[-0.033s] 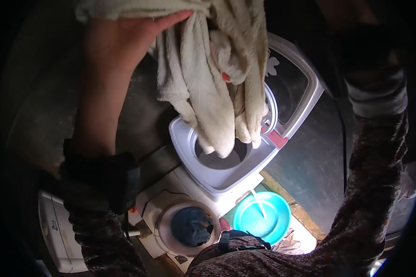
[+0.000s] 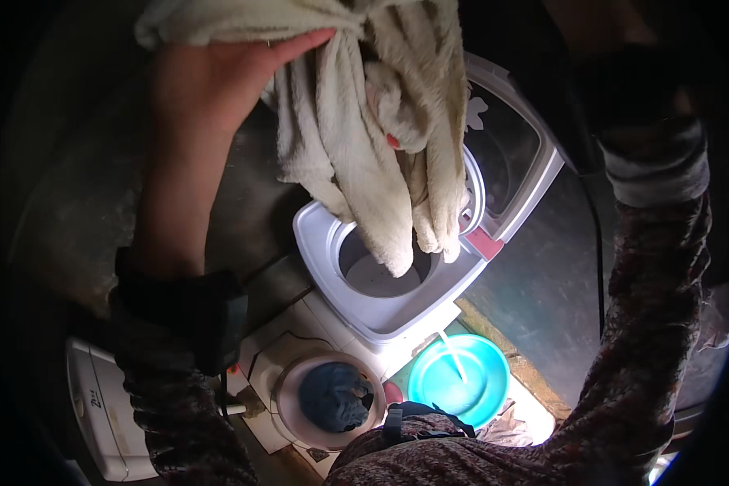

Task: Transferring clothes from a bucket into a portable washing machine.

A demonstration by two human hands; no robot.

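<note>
A cream fluffy garment or cloth [image 2: 356, 154] hangs in long folds from the top of the view, its lower ends over the round opening of a small white washing tub [image 2: 332, 283]. My left hand [image 2: 211, 85] is raised at the upper left, gripping the cloth. One digit stretches along the fabric and the other fingers are hidden by it. At the dark upper right, only the wrist part of my right hand [image 2: 603, 20] shows, and its fingers cannot be seen. A small red spot [image 2: 393, 141] shows among the folds.
The tub's lid [image 2: 547, 166] stands open, with a round white inner cover [image 2: 479, 190] beside the opening. Nearer me are a pale bucket [image 2: 287, 405] holding dark blue cloth [image 2: 332, 397] and a turquoise basin [image 2: 494, 389] under a white hose [image 2: 454, 356]. A white appliance [image 2: 97, 405] stands at left.
The cloth's folds have shifted slightly, and one fold at the left of the tub opening hangs higher. Both arms are almost unmoved.
</note>
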